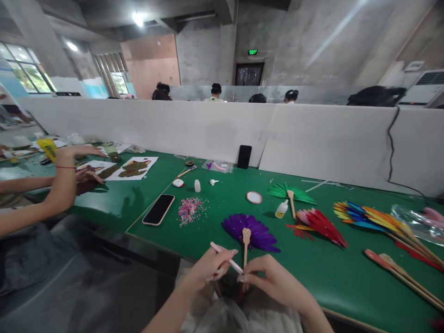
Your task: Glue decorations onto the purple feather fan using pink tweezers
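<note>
In our left hand [204, 267] we grip a pale pink pen-like stick [236, 266], fingers curled snugly around it. The fingertips of our right hand [274, 280] bunch together by its lower end; we cannot tell what they pinch. Just beyond lies a purple feather fan [262, 233] on the green table [208, 236], its wooden handle [246, 243] pointing down between our hands. Pink confetti-like bits [190, 209] and a smartphone [158, 210] lie to our left, a small white squeeze bottle [281, 209] to our right.
</note>
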### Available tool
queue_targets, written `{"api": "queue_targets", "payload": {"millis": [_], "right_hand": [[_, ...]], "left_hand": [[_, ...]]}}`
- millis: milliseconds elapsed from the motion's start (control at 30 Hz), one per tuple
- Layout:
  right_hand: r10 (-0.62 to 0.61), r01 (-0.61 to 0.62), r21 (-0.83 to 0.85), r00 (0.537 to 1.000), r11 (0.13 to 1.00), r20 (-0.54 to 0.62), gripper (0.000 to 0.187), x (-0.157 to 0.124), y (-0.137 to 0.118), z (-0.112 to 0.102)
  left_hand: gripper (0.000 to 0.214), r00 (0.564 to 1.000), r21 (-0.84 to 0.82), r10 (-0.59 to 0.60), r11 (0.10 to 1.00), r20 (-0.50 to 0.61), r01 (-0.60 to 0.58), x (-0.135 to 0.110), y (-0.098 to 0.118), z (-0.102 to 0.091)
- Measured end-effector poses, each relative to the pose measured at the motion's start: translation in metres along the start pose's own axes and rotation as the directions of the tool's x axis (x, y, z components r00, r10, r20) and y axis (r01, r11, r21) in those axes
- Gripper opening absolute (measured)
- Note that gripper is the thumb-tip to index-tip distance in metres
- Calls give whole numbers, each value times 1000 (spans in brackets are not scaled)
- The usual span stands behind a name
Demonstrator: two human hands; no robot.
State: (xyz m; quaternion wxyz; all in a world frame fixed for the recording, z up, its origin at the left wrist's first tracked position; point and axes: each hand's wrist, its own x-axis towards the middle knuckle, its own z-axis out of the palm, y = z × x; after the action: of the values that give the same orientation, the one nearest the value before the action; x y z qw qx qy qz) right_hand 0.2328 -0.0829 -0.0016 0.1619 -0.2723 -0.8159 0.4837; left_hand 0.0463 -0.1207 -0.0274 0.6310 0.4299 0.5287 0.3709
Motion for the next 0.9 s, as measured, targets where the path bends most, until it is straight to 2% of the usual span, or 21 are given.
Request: {"api": "queue_targets", "payload": {"millis": [100,300,400,500,567,667,800,900], "right_hand": [[43,-44,9,996,999,74,30,-17,-10,12],[137,-137,34,991,990,11,26,-51,-15,22],[185,-184,20,980,983,-75,21,-53,-12,23],[240,-234,65,966,970,-101,10,-39,-6,18],[252,-244,105,965,964,-66,7,-24,2,12],[212,-204,103,975,974,-70,16,-5,20,-2],[191,-181,73,968,981,-164,26,10,43,-23],[205,-191,85,953,978,-224,30,18,53,-36]], "left_hand": [[55,997,-21,-39,999,66,40,-16,-10,5],[53,990,-57,-79,995,121,86,-25,-21,23],[56,992,-65,-79,994,96,85,-25,-21,26],[60,995,-119,-101,988,-2,101,-20,-16,22],[62,990,-153,-126,982,-68,115,-12,-12,17],[63,980,-141,-162,979,-113,145,8,-2,9],[61,978,-92,-184,980,-99,175,42,14,4],[59,984,-92,-152,985,-90,143,64,25,3]]}}
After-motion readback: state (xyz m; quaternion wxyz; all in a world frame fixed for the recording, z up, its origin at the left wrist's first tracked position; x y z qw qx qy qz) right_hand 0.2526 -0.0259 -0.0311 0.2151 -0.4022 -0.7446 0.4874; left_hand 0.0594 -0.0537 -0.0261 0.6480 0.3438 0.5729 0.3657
